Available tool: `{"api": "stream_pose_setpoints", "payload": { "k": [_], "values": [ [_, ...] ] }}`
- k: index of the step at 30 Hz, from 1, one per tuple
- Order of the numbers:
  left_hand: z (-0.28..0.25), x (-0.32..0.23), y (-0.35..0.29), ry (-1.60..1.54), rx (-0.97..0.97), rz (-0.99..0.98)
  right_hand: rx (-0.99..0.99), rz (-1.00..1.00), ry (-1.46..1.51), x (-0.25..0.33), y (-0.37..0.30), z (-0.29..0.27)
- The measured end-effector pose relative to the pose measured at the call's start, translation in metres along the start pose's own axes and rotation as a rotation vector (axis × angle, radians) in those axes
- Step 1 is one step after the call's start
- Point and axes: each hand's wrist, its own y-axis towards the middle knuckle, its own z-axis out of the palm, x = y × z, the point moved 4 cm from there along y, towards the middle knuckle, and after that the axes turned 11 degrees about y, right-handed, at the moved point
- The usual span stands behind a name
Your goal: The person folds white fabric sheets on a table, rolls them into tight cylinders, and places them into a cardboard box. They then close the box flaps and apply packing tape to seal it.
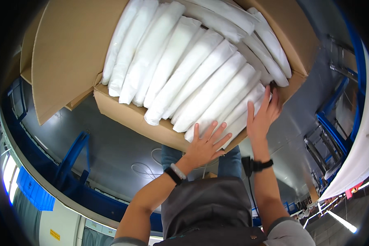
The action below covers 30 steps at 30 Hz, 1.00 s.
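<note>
A large cardboard box (131, 123) stands in front of me, filled with several flat packages in white wrapping (197, 74). Most stand on edge in a slanted row, while others lie crosswise along the far right side. My left hand (206, 144) rests with fingers spread on the near ends of the packages, by the box's front edge. At the right end of the row, my right hand (264, 114) has its fingers stretched out and apart against the last packages, beside the right wall. Its fingertips reach down near the wall and are partly hidden.
An open flap (69, 53) sticks out on the box's left. Blue metal frames (71, 156) stand at the left and right over a grey floor (110, 141). A thin white cable (141, 169) lies near my legs, and a blue crate (35, 188) shows at far left.
</note>
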Motion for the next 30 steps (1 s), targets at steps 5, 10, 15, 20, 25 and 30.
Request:
{"api": "stream_pose_setpoints", "payload": {
  "k": [5, 10, 15, 20, 25, 30],
  "values": [
    [-0.029, 0.105, 0.019, -0.002, -0.097, -0.458, 0.281, -0.086, 0.183, 0.077, -0.094, 0.045],
    [0.005, 0.137, 0.032, 0.038, -0.084, -0.522, 0.326, -0.213, 0.151, 0.067, -0.103, 0.112],
    [-0.009, 0.135, 0.031, 0.009, 0.064, -0.48, 0.411, -0.164, 0.147, 0.074, -0.104, 0.1],
    [-0.084, 0.173, 0.021, -0.075, -0.249, -0.553, 0.399, -0.193, 0.16, 0.085, -0.088, 0.049],
    [-0.079, 0.276, 0.065, 0.183, -0.228, -0.573, 0.295, -0.42, 0.147, 0.092, -0.03, 0.057],
    [-0.043, 0.289, 0.074, 0.288, -0.17, -0.558, 0.272, -0.495, 0.072, 0.083, -0.003, 0.096]
  ]
}}
